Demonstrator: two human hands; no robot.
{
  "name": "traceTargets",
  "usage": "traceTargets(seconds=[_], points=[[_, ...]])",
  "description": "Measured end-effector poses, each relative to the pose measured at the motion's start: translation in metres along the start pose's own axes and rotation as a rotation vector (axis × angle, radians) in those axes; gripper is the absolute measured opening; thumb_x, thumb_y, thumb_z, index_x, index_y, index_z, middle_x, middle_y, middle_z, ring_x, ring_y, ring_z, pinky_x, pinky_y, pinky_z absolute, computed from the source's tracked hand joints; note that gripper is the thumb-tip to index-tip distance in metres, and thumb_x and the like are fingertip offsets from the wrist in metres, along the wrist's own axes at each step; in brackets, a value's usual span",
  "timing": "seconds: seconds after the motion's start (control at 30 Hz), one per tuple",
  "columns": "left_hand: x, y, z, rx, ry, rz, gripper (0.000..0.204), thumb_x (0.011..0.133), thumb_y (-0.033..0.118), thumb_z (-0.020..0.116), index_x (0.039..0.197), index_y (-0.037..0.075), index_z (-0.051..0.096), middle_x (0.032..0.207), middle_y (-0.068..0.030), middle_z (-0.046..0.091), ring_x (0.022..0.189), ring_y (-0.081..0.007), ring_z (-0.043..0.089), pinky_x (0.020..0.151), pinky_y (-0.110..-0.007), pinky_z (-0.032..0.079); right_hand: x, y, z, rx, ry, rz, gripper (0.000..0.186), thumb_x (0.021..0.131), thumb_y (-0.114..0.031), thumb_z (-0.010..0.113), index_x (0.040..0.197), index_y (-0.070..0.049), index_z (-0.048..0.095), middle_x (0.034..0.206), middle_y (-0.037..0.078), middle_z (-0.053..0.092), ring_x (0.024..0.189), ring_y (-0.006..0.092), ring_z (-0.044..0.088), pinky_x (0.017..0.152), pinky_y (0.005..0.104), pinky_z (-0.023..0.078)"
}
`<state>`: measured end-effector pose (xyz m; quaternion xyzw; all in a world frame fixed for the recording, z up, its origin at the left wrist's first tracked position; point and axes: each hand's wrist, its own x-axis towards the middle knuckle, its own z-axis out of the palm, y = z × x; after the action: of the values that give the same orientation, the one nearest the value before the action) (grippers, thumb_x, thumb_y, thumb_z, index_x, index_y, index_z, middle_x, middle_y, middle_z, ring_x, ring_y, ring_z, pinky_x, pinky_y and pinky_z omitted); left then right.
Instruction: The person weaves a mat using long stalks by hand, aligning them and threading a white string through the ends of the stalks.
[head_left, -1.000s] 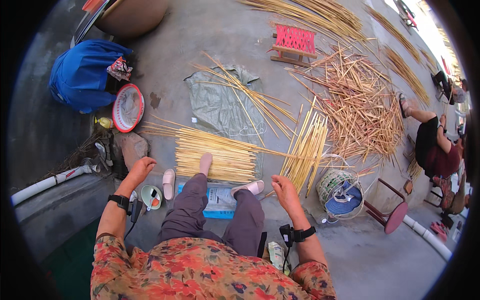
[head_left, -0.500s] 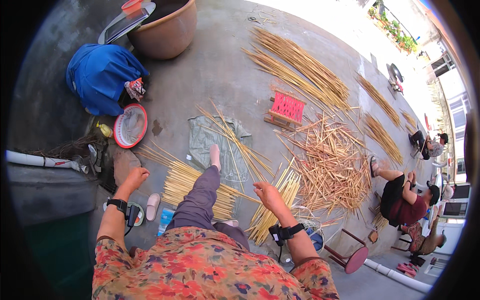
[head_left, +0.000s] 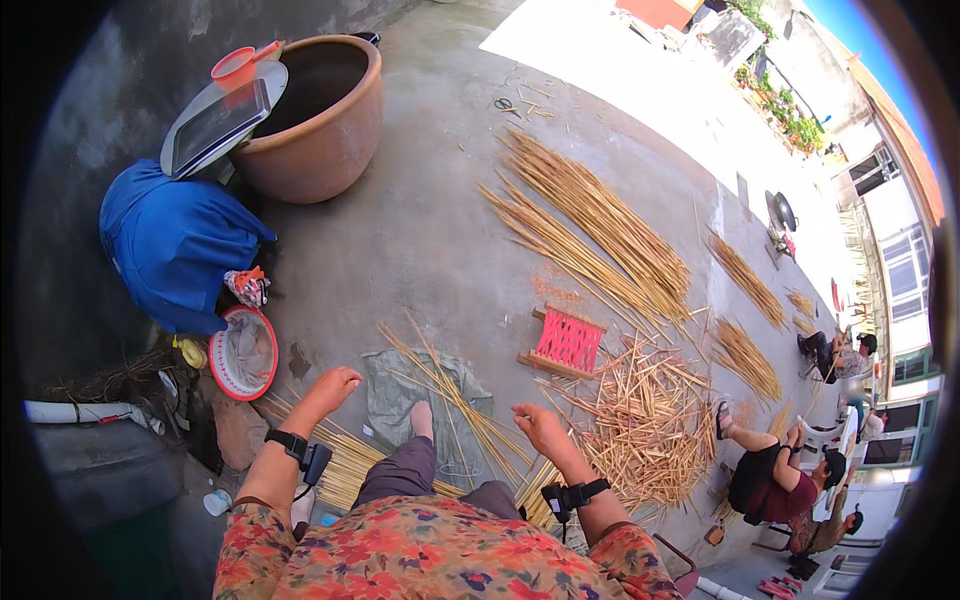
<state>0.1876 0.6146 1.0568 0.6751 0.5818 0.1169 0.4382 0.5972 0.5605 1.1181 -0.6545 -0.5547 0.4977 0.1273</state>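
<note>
My left hand (head_left: pixel 334 388) hangs in the air with loosely bent fingers and nothing visible in it. It is nearest a row of straw-coloured stalks (head_left: pixel 345 462) on the ground. My right hand (head_left: pixel 543 430) is also raised and empty, its fingers a little apart, between a pile of short peeled stalks (head_left: pixel 640 430) and several long stalks (head_left: pixel 450 395). Those long stalks lie crosswise on a grey-green woven sack (head_left: pixel 385 398), where my foot (head_left: pixel 420 418) rests. Another stalk bundle (head_left: pixel 537 492), below my right hand, is partly hidden by my arm.
A low stool with a pink woven seat (head_left: pixel 568 340) stands beyond my right hand. Long stalk bundles (head_left: pixel 600 230) lie farther off. At left are a red-rimmed basin (head_left: pixel 270 350), a blue cloth cover (head_left: pixel 180 245) and a large clay vat (head_left: pixel 325 150). Co-workers (head_left: pixel 790 490) sit at right.
The view has tilted up, so the ground things sit lower or further left in it. My left hand has come inward to the right. Both hands stay raised and empty.
</note>
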Motion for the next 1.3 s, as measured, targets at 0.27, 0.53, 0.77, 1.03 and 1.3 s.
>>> traceTargets(seconds=[0.27, 0.53, 0.77, 1.03, 1.3], points=[[0.160, 0.051, -0.076, 0.256, -0.248, 0.022, 0.019, 0.078, 0.016, 0.054, 0.088, 0.002, 0.062, 0.090, -0.0172, 0.060, 0.087, -0.0340, 0.056, 0.075, -0.041, 0.045, 0.179, -0.076, -0.116, -0.225, 0.005, -0.132, 0.022, 0.078, -0.014, 0.056, 0.096, -0.002, 0.061, 0.091, 0.019, 0.060, 0.086, 0.0348, 0.057, 0.076, 0.0391, 0.045], [0.401, 0.102, -0.152, 0.218, -0.053, -0.100, 0.019, 0.077, 0.016, 0.055, 0.089, 0.003, 0.062, 0.087, -0.0171, 0.061, 0.086, -0.0346, 0.056, 0.077, -0.040, 0.045, 0.485, -0.114, -0.294, -0.078, -0.079, -0.080, 0.019, 0.078, -0.015, 0.056, 0.091, -0.001, 0.062, 0.084, 0.020, 0.062, 0.082, 0.0360, 0.059, 0.073, 0.0387, 0.047], [0.571, 0.145, -0.244, 0.113, -0.093, -0.438, 0.021, 0.078, 0.018, 0.054, 0.093, 0.005, 0.062, 0.092, -0.0168, 0.061, 0.088, -0.0330, 0.056, 0.078, -0.039, 0.045, 0.723, -0.188, -0.431, -0.096, -0.085, -0.134, 0.018, 0.081, -0.012, 0.054, 0.090, 0.003, 0.059, 0.066, 0.011, 0.060, 0.057, 0.0171, 0.059, 0.055, 0.0311, 0.047], [0.808, 0.158, -0.337, 0.156, -0.165, -0.273, 0.020, 0.079, 0.016, 0.053, 0.091, 0.004, 0.062, 0.090, -0.0169, 0.061, 0.088, -0.0331, 0.056, 0.077, -0.039, 0.044, 0.999, -0.282, -0.525, -0.278, -0.035, -0.119, 0.019, 0.081, -0.012, 0.053, 0.091, 0.003, 0.059, 0.066, 0.010, 0.060, 0.057, 0.0167, 0.059, 0.053, 0.0304, 0.047], [1.106, 0.101, -0.479, 0.194, -0.237, -0.164, 0.018, 0.081, 0.015, 0.052, 0.089, 0.002, 0.062, 0.092, -0.0171, 0.059, 0.086, -0.0337, 0.056, 0.077, -0.040, 0.044, 1.287, -0.365, -0.565, -0.174, 0.093, 0.004, 0.020, 0.080, -0.012, 0.055, 0.092, 0.003, 0.059, 0.067, 0.010, 0.060, 0.056, 0.0158, 0.058, 0.051, 0.0297, 0.046]])
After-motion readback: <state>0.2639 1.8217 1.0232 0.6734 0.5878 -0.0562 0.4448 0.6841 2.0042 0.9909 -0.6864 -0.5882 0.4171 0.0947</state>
